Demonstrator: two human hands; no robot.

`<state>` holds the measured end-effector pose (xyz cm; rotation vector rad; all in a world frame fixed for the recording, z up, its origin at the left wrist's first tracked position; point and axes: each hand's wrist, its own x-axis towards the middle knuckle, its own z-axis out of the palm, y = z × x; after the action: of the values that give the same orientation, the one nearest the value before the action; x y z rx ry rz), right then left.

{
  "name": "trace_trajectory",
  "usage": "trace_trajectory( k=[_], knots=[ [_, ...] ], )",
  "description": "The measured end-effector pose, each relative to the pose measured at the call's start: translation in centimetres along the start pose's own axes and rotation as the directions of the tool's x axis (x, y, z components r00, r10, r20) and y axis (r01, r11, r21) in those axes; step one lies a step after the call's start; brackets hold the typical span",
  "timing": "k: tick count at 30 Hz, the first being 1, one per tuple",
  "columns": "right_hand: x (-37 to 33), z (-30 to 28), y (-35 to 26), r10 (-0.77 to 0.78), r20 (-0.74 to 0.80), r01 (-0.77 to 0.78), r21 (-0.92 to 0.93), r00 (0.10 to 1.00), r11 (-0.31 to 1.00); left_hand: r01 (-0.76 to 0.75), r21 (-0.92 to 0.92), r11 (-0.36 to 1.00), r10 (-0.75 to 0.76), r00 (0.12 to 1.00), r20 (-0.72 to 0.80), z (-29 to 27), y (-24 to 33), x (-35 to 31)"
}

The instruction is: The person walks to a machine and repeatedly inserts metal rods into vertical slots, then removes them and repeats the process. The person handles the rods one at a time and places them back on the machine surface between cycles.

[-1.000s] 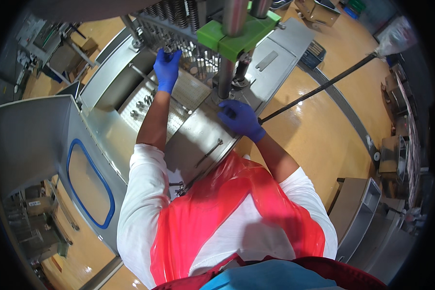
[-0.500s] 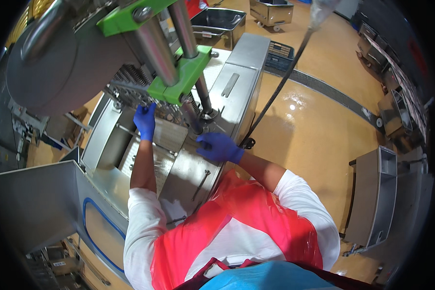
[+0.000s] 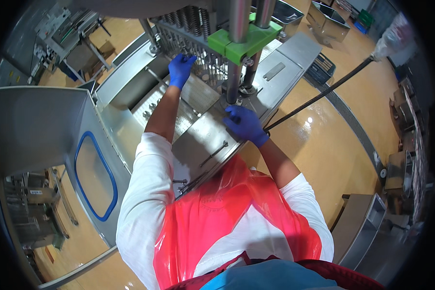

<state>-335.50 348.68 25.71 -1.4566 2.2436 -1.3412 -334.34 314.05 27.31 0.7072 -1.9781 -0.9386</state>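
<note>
My left hand [image 3: 181,70], in a blue glove, reaches up to the lower edge of a bank of spring-loaded metal needles [image 3: 205,65]. Its fingers are pinched together; whatever they hold is hidden. My right hand [image 3: 245,123], also gloved in blue, is curled beside the foot of a steel post [image 3: 234,79], and what lies in its grip cannot be made out. A green bracket [image 3: 246,41] clamps the two upright posts. Below the needles is a perforated metal plate [image 3: 200,94], with a thin metal rod [image 3: 166,87] across the bed.
Loose bolt-like rods [image 3: 213,153] lie on the steel top near my apron. At the left stands a steel guard panel [image 3: 38,130] with a blue-edged opening [image 3: 77,164]. A long dark pole [image 3: 324,94] slants at the right, above a floor drain [image 3: 348,118].
My view has shifted, so the machine sits farther right and the guard panel shows more. Both hands stay by the needles and the post, with small finger movements.
</note>
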Motion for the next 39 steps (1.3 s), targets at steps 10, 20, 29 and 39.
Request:
trace_trajectory(
  k=[10, 20, 29, 39],
  knots=[
    [1.4, 0.3, 0.3, 0.005, 0.014, -0.005, 0.027, 1.000, 1.000, -0.054, 0.104, 0.993, 0.048, 0.997, 0.060, 2.1, -3.1, -0.4],
    [1.1, -0.2, -0.3, 0.030, 0.036, -0.032, 0.043, 0.999, 0.999, 0.182, -0.488, 0.853, -0.193, 0.981, 0.029, 2.7, 0.4, -2.0],
    [1.4, -0.3, -0.8, 0.048, 0.063, -0.048, -0.002, 0.997, 0.999, 0.118, -0.550, 0.827, -0.148, 0.989, -0.010, 3.3, -0.3, -0.9],
    [1.8, 0.2, -1.0, 0.034, 0.018, -0.034, -0.031, 0.999, 0.999, 0.124, -0.381, 0.916, -0.145, 0.989, -0.027, 2.9, 0.3, -0.3]
  ],
)
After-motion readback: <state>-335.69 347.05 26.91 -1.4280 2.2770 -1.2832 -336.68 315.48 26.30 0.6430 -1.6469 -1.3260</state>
